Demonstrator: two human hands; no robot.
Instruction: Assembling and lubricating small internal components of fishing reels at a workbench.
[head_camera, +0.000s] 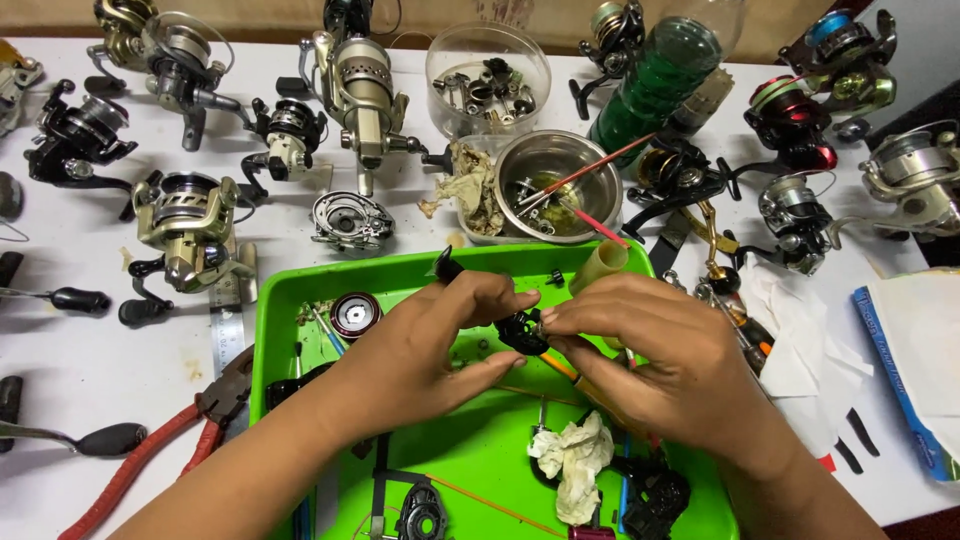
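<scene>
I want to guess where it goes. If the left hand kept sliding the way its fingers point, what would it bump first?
Most likely the small black part pinched between both hands, then the right hand right behind it. The left hand points rightward over the green tray; depth is hard to judge.

White table (70, 360) carries all. Green tray (480, 440) at near centre. Left of tray: red-handled pliers (165, 445), steel ruler (228, 325), black-handled tools (80, 298) at left edge. Far side: many fishing reels (190, 225) in gold, black, silver; loose reel side plate (350, 220); clear tub (488, 75) of small parts; steel bowl (558, 185) with brushes; dirty rag (465, 190); green bottle (655, 80). Right: more reels (800, 215), white tissue (800, 330), blue-edged booklet (905, 365).
</scene>
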